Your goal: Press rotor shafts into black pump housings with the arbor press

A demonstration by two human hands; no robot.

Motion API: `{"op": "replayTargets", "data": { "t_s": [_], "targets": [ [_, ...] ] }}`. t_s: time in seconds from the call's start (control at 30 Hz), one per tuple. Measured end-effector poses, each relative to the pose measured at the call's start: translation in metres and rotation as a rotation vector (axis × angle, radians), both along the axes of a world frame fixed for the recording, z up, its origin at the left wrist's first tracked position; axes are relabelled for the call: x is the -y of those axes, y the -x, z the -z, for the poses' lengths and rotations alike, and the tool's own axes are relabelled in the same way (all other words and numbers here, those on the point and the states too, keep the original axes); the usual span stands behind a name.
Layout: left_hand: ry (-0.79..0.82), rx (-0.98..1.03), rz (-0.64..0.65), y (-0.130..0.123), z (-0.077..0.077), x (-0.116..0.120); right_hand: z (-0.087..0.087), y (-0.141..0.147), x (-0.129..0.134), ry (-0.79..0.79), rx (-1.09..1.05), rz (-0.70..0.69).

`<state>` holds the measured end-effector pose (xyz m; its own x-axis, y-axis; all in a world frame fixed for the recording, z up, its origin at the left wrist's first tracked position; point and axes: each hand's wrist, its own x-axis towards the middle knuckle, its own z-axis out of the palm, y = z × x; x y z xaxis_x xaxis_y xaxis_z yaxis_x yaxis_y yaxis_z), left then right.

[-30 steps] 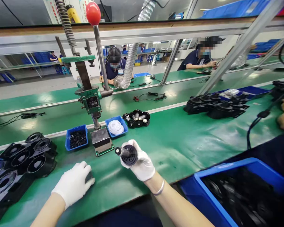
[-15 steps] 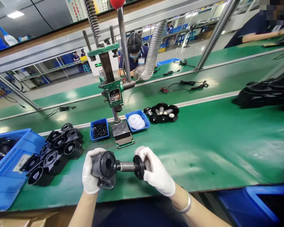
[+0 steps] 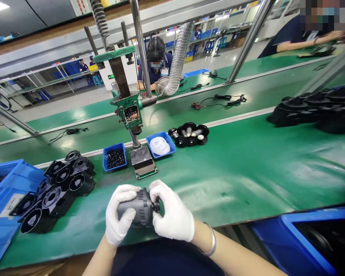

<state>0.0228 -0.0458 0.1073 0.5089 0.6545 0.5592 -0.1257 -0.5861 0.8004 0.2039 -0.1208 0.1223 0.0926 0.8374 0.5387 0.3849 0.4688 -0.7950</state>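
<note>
Above the front of the green bench, my left hand (image 3: 116, 218) in a white glove is wrapped round a black cylindrical housing (image 3: 138, 210), which lies on its side with its ribbed end to the right. My gloved right hand (image 3: 174, 214) pinches a short black end piece (image 3: 156, 207) sticking out of that ribbed end. It belongs to the black disc with a metal shaft; the shaft is out of sight, and the disc sits at the housing's mouth, partly covered by my fingers.
Behind my hands stands a green hand press (image 3: 132, 111) on a metal base (image 3: 143, 159). Blue trays flank it, one of small black parts (image 3: 115, 158), one of white rings (image 3: 160, 145). Shafted discs (image 3: 191, 134) lie right; black housings (image 3: 53, 191) and a blue bin (image 3: 5, 230) left.
My right hand has moved left, bringing the disc up against the housing; the shaft no longer shows between them. The housing has turned so its ribbed end faces right. The camera view has shifted slightly.
</note>
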Motion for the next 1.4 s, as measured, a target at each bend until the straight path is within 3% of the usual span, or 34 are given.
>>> {"op": "replayTargets", "data": {
  "t_s": [0.3, 0.43, 0.5, 0.6, 0.7, 0.8, 0.9, 1.07, 1.2, 1.4],
  "targets": [
    [-0.031, 0.047, -0.001, -0.003, -0.002, 0.002, -0.005, 0.003, 0.001, -0.066, 0.120, 0.003],
    [0.020, 0.114, -0.031, -0.010, -0.004, 0.003, -0.016, 0.003, 0.001, -0.040, 0.219, 0.027],
    [0.164, 0.170, -0.043, -0.019, -0.001, 0.003, -0.025, 0.006, 0.002, 0.044, 0.299, 0.059],
    [0.504, 0.126, -0.071, -0.039, 0.013, -0.001, -0.031, 0.013, 0.001, 0.185, 0.408, 0.100],
    [0.647, 0.044, -0.133, -0.057, 0.037, -0.012, -0.017, 0.014, -0.005, 0.322, 0.437, 0.123],
    [0.637, 0.040, -0.208, -0.054, 0.056, -0.024, 0.007, 0.006, -0.014, 0.426, 0.475, 0.122],
    [0.641, 0.036, -0.192, -0.037, 0.063, -0.026, 0.028, -0.007, -0.021, 0.381, 0.535, 0.140],
    [0.534, -0.095, 0.136, -0.020, 0.063, -0.006, 0.048, -0.021, -0.029, 0.328, 0.256, -0.115],
    [0.380, -0.227, 0.108, -0.029, 0.067, 0.006, 0.056, -0.029, -0.033, 0.431, 0.123, -0.233],
    [0.199, -0.268, 0.012, -0.033, 0.071, 0.006, 0.049, -0.048, -0.048, 0.525, 0.170, -0.336]
  ]
}}
